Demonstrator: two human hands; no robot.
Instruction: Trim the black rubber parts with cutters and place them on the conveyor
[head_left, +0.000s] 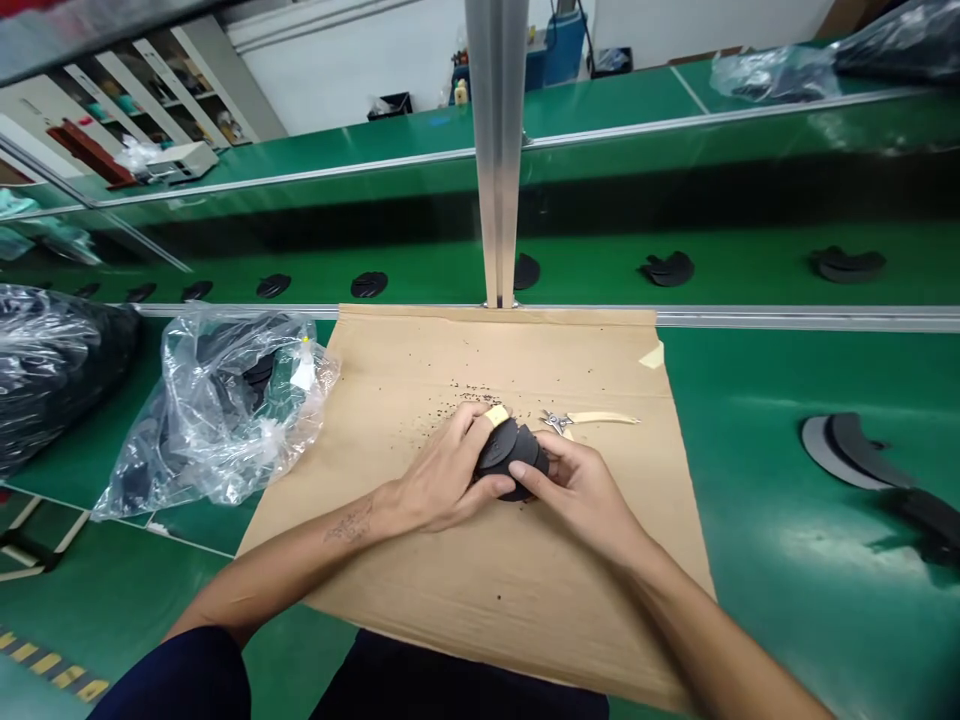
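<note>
Both hands meet over the middle of a brown cardboard sheet [465, 590]. Between them is a small stack of black curved plastic pieces [507, 452]. My left hand [448, 470] grips the stack from the left, its thumb along the lower edge and a yellowish wrap on one fingertip. From the right, my right hand [581, 485] holds the same stack, thumb on top and fingers partly hidden behind it. Cutting pliers with cream handles [604, 418] lie just beyond my right hand. Small black crumbs [472, 395] are scattered on the cardboard beyond my left hand.
A clear plastic bag with black parts [232, 400] lies left, beside a larger black-filled bag [60, 365]. Black pieces [670, 268] sit spaced along the green strip behind a metal rail [795, 318]. A metal post [499, 150] rises behind the cardboard. More curved parts [855, 450] lie right.
</note>
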